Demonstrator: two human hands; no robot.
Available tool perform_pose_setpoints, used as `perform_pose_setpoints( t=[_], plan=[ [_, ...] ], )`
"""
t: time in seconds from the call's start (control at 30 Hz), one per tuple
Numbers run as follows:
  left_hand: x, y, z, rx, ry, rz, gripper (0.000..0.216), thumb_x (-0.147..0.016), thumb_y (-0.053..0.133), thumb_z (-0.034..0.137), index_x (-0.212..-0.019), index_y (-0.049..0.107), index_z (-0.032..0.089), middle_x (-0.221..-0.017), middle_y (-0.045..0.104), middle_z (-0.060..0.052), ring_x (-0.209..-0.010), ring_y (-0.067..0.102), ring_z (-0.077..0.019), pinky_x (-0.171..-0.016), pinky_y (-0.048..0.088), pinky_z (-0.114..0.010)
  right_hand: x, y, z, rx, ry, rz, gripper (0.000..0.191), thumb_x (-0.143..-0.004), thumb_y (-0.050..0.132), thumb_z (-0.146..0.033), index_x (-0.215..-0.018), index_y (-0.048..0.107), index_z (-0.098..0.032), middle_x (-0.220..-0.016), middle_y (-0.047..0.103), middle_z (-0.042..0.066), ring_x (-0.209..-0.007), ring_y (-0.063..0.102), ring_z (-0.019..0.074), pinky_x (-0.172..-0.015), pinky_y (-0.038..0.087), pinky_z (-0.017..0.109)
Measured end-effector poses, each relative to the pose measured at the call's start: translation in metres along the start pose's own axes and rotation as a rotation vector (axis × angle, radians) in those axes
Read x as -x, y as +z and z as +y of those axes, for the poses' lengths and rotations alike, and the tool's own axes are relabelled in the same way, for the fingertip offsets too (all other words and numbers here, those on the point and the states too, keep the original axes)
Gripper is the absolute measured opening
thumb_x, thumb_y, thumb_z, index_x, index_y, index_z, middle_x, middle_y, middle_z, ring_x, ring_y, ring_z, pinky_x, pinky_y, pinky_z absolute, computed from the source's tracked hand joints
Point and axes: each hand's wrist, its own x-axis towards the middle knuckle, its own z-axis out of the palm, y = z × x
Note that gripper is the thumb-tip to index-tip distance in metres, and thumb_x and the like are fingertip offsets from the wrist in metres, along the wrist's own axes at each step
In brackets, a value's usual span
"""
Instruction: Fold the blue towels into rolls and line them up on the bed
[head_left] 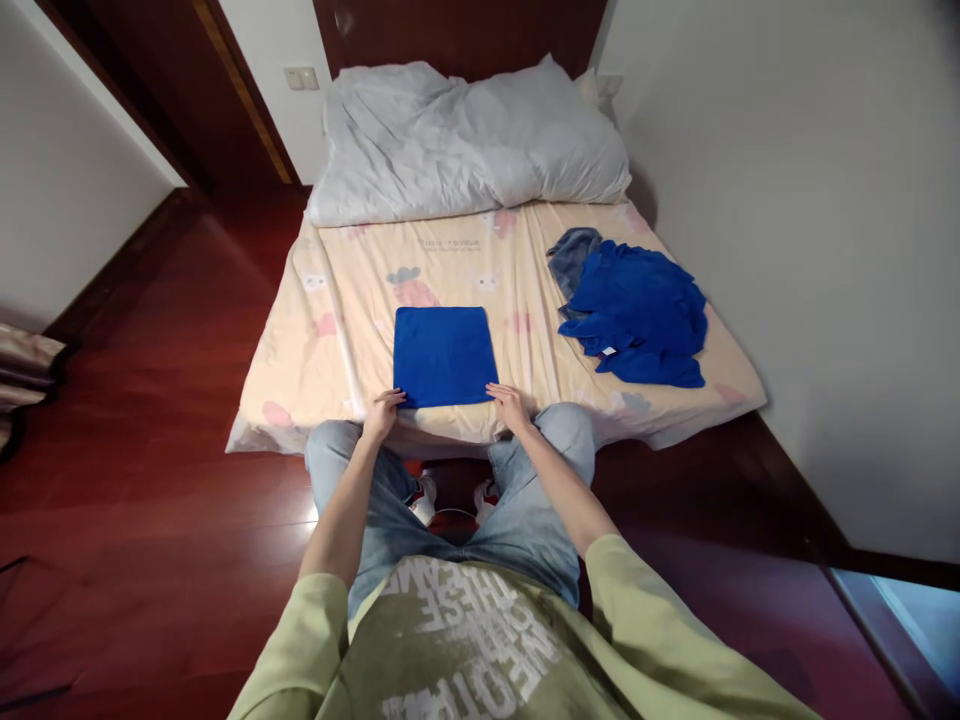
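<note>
**Two hands on one folded blue cloth at the foot of the bed**

One folded blue cloth (444,355) lies flat on the bed (352,300), in the middle of its width and close to its foot edge. The person stands at that foot edge, knees against the mattress.

- Left hand (384,408): at the cloth's near left corner, fingers bent onto the edge. Cannot tell if they pinch the fabric or only press on it.
- Right hand (508,402): at the near right corner, lying flat with the fingers loose on top, not closed round anything.

Handling, as a judgement: soft, light, limp fabric in several layers. It should drape and sag if lifted by one point, and the layers could slide apart. It is not fragile, and the bed sheet gives it some grip. The corners and the near edge look like the best places to take hold, pinching all layers together, one hand at each corner.

Direction: the cloth sits square to the bed, its near edge along the foot edge and its two sides running toward the head. It looks close to square, perhaps a little wider than deep. No clear long axis can be told from this view.

Elsewhere on the bed: a loose pile of blue cloths (637,315) near the right side, well apart from the folded one, and a rumpled white duvet (465,140) across the head end.
</note>
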Motion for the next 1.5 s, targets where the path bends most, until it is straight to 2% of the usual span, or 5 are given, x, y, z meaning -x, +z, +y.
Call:
perform_pose_setpoints(
  t=[0.4, 0.77, 1.13, 1.3, 1.5],
  plan=[
    [0.003, -0.003, 0.001, 0.029, 0.048, -0.055, 0.045, -0.084, 0.042, 0.009, -0.105, 0.082, 0.014, -0.133, 0.075, -0.012, -0.138, 0.064, -0.0257, -0.127, 0.044, -0.05, 0.004, -0.008, -0.003, -0.046, 0.011, -0.045, 0.049, -0.086, 0.046, 0.0, -0.111, 0.085, -0.016, -0.133, 0.076, 0.009, -0.133, 0.069, 0.0231, -0.122, 0.051, 0.042],
    [0.012, -0.023, 0.016, 0.034, -0.02, -0.17, 0.04, -0.071, 0.051, 0.016, -0.095, 0.082, 0.021, -0.114, 0.082, -0.005, -0.127, 0.071, -0.0241, -0.119, 0.052, -0.044, 0.018, -0.031, -0.018, 0.01, 0.051, -0.173, 0.048, -0.083, 0.054, 0.003, -0.111, 0.085, -0.019, -0.128, 0.077, 0.008, -0.129, 0.071, 0.0266, -0.119, 0.053, 0.044],
    [0.006, -0.019, 0.03, -0.053, -0.166, 0.002, 0.032, -0.085, 0.053, 0.018, -0.1, 0.082, 0.019, -0.108, 0.082, -0.01, -0.114, 0.076, -0.0305, -0.11, 0.057, -0.046, 0.019, -0.029, -0.012, -0.112, 0.157, -0.002, 0.038, -0.084, 0.058, -0.006, -0.102, 0.086, -0.025, -0.112, 0.083, 0.005, -0.116, 0.078, 0.0268, -0.113, 0.057, 0.045],
    [-0.006, -0.021, 0.026, -0.074, -0.231, 0.057, 0.027, -0.092, 0.053, 0.024, -0.099, 0.078, 0.017, -0.101, 0.082, -0.012, -0.104, 0.077, -0.0299, -0.096, 0.06, -0.038, 0.006, -0.019, -0.004, -0.263, 0.235, 0.09, 0.024, -0.085, 0.062, -0.02, -0.099, 0.083, -0.019, -0.094, 0.084, 0.008, -0.083, 0.08, 0.023, -0.084, 0.066, 0.035],
    [-0.022, -0.017, 0.017, -0.05, -0.304, 0.125, 0.029, -0.097, 0.05, 0.029, -0.102, 0.074, 0.015, -0.094, 0.081, -0.012, -0.095, 0.077, -0.0276, -0.087, 0.059, -0.035, -0.019, -0.01, -0.002, -0.322, 0.324, 0.188, 0.029, -0.089, 0.064, -0.041, -0.097, 0.077, -0.016, -0.07, 0.075, 0.005, -0.054, 0.066, 0.0192, -0.053, 0.055, 0.028]
  ],
)
